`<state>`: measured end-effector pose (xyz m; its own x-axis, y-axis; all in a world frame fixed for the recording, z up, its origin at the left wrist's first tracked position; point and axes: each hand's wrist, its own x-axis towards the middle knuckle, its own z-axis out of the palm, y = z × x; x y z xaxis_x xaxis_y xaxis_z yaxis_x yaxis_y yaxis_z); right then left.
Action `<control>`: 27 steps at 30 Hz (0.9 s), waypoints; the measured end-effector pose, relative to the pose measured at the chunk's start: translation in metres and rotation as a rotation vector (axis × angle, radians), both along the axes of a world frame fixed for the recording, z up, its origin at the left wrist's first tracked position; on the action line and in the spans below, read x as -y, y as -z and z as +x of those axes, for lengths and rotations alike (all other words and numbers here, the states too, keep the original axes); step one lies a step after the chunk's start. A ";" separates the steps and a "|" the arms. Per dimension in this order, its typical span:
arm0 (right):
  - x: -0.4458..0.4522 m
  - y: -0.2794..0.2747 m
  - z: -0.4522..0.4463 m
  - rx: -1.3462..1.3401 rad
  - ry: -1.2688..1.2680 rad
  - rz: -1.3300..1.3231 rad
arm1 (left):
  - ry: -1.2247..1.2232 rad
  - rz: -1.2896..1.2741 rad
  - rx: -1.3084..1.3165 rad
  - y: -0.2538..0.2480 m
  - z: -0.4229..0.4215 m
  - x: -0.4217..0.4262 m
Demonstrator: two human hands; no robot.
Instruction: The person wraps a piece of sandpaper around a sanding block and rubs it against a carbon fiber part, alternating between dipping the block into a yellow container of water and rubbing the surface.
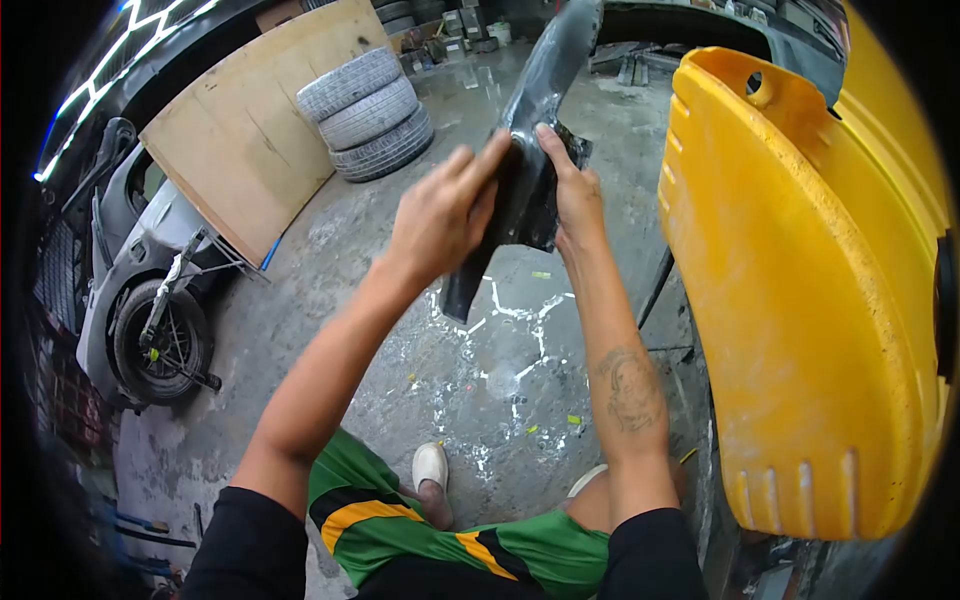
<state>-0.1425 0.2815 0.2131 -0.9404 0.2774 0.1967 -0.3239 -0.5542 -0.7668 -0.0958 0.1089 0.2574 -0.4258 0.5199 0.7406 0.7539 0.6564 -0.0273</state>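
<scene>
Head view: dark panel (520, 195) held above the floor (385, 370).
Right hand (578, 200): grip closed on its edge.
Left hand (442, 215): blurred over it; cannot tell how closed.
Yellow panel (790, 320): could be struck if the right grip slips.

Dark panel (523, 185) partly offscreen above

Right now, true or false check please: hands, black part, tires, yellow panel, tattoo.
1. The right hand grips the black part. True.
2. The left hand is down by the knee. False: it is raised, its fingers overlapping the black part in view.
3. Three tires are stacked beside the wooden board. True.
4. The yellow panel is on the person's left. False: it is on the right.
5. The tattoo is on the right forearm. True.
</scene>
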 end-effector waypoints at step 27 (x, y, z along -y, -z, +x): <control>0.007 -0.001 0.003 0.044 0.099 0.023 | -0.071 0.013 -0.023 0.015 0.004 0.002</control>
<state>-0.1400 0.2742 0.2142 -0.9165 0.3653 0.1629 -0.3417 -0.5030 -0.7939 -0.0919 0.1065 0.2427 -0.4444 0.4794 0.7568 0.7047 0.7086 -0.0351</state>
